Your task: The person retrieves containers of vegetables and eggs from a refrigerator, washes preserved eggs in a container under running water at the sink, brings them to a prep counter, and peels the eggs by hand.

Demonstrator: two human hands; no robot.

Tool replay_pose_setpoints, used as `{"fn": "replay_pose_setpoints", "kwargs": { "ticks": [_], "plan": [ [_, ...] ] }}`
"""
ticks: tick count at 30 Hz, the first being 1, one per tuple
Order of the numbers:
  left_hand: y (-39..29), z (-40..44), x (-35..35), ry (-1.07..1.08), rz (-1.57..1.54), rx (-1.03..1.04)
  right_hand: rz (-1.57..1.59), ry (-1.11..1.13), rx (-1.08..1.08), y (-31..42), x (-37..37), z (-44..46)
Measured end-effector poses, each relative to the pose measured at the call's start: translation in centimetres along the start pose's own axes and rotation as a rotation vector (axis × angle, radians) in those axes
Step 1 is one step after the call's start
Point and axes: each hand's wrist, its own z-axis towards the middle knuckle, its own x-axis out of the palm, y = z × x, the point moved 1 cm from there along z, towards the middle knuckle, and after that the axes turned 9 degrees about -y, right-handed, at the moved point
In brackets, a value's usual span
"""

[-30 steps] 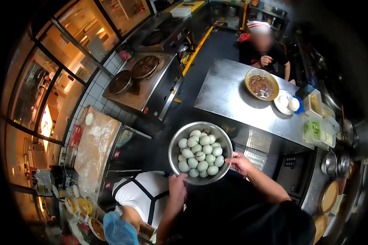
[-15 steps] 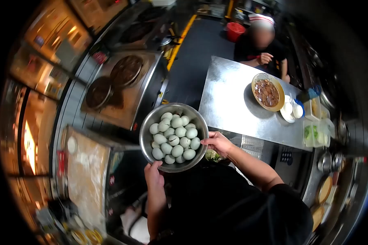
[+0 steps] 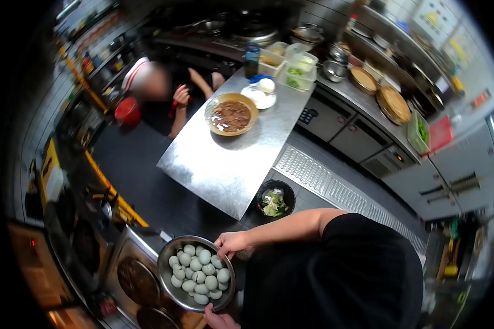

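my right fingers (image 3: 222,242) and left fingers (image 3: 209,311) clamp the rim of a round metal bowl (image 3: 164,275) of smooth, pale-green eggs (image 3: 200,277), apart from the shiny bench (image 3: 219,175), where a yellowish dish (image 3: 209,114) holds glossy brown pieces (image 3: 231,116).

Showing a dark floor (image 3: 142,159), with a yellow strip (image 3: 115,192) running along its left side and perforated metal panels (image 3: 307,170) stretching toward the lower right. Holding a steel table (image 3: 203,172) in the middle, reflecting white glare. Lining the right with a metal counter (image 3: 340,93), then with pale cabinets (image 3: 466,175). Rising at left into a white tiled wall (image 3: 30,115). Glowing orange through a window (image 3: 44,268) at lower left, fading into darkness around the edges.
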Motion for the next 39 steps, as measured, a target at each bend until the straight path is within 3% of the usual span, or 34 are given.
{"fn": "replay_pose_setpoints", "kwargs": {
  "ticks": [4,5,8,10,12,20,26,27,29,30,32,36,37,39],
  "plan": [
    [-3.2,2.2,-0.5,0.217,0.021,-0.069,0.022,-0.142,-0.079,0.4,-0.1,-1.9],
    [-3.8,2.7,-0.2,0.268,0.057,0.015,0.038,-0.166,-0.106,0.9,-0.6,-2.5],
    [-4.5,6.4,4.1,0.264,-0.589,-0.479,0.024,-0.221,-0.171,1.2,-3.1,-2.1],
    [-4.2,8.0,5.9,0.303,-0.617,-0.473,-0.032,-0.305,-0.172,3.2,-3.7,-4.5],
    [-7.2,7.9,7.2,0.306,-0.558,-0.444,0.048,-0.354,-0.185,5.1,-3.3,-6.7],
    [-9.0,9.3,14.5,0.341,-0.405,-0.478,0.482,-0.398,-0.225,1.2,-9.9,-6.2],
    [-9.2,11.4,19.0,0.487,-0.3,-0.471,0.436,-0.568,-0.296,-4.6,-12.7,-6.8],
    [-6.2,14.5,19.6,0.528,-0.182,-0.445,0.303,-0.68,-0.321,-5.7,-13.0,-8.1],
    [-6.7,14.8,21.3,0.586,-0.224,-0.471,-0.079,-0.993,-0.435,-7.7,-12.3,-11.7],
    [-5.9,16.1,21.8,0.603,-0.211,-0.48,0.102,-1.063,-0.28,-9.0,-11.0,-13.9],
    [-5.4,16.2,23.8,0.667,-0.305,-0.537,0.427,-1.203,-0.197,-13.0,-10.9,-17.9],
    [-6.0,15.1,26.5,0.69,-0.338,-0.565,0.655,-1.495,-0.225,-19.0,-8.6,-25.0],
    [-3.8,17.0,22.1,0.758,-0.412,-0.557,0.682,-1.592,-0.218,-21.7,-1.8,-24.9],
    [-3.1,17.8,22.5,0.832,-0.464,-0.575,0.747,-1.694,-0.186,-23.2,0.4,-25.0]
  ]
}}
